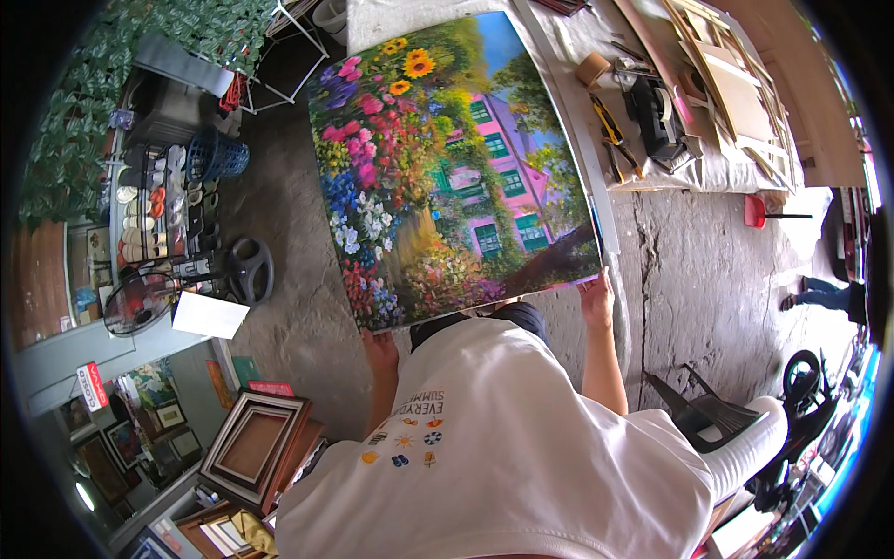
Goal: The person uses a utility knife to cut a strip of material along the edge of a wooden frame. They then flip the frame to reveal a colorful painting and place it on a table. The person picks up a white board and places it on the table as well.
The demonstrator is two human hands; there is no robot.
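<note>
A large painting of flowers and a pink house with green windows spans the space in front of my body. My left hand grips its near left corner, fingers mostly hidden behind the edge. At the near right corner, my right hand holds the painting with the thumb at the edge and the other fingers partly underneath. The far end of the painting overlaps a cloth-covered table; I cannot tell whether it rests there.
On the table at the right lie yellow-and-black pliers, a black tape dispenser, a tape roll and wooden strips. To the left stand a fan, a blue basket and stacked picture frames. A red dustpan is at the right.
</note>
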